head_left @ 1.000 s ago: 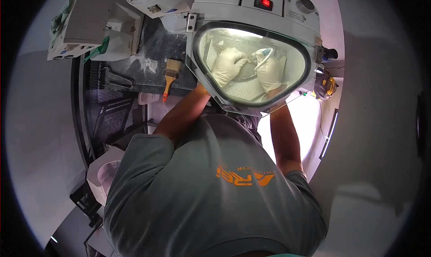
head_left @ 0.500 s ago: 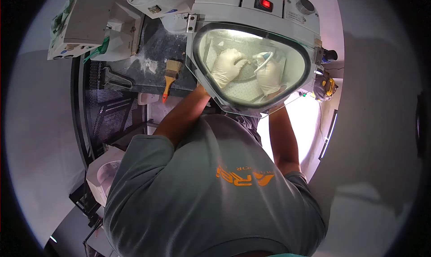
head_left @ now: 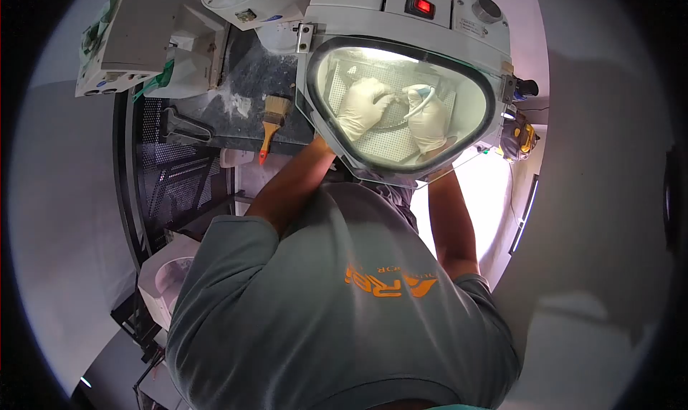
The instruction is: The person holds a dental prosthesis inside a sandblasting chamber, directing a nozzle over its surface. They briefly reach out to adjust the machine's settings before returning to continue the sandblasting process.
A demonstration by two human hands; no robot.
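Observation:
Both hands are in white gloves inside a lit blasting cabinet [head_left: 405, 43], seen through its rounded window. My left hand [head_left: 364, 109] is closed, its fingertips pinched toward the middle on something too small to make out. Facing it, my right hand [head_left: 428, 122] is wrapped round a sandblasting pen [head_left: 424, 92] with a bluish part; its white hose [head_left: 420, 106] curves over the hand. The pen's tip points toward the left fingertips, and the gap between them is hard to judge. Beneath the hands lies a perforated white grid [head_left: 383, 146].
A flat paintbrush [head_left: 272, 120] lies on the dusty dark worktop [head_left: 244, 66] left of the cabinet. A red lit switch [head_left: 421, 7] and a dark knob [head_left: 487, 8] sit on top. White machines [head_left: 136, 41] stand at the far left. A black-and-yellow object [head_left: 522, 137] hangs on the right.
My right hand has turned and shifted slightly, so the white hose now lies differently across it and less of the bluish part shows. My left hand stays almost in place.

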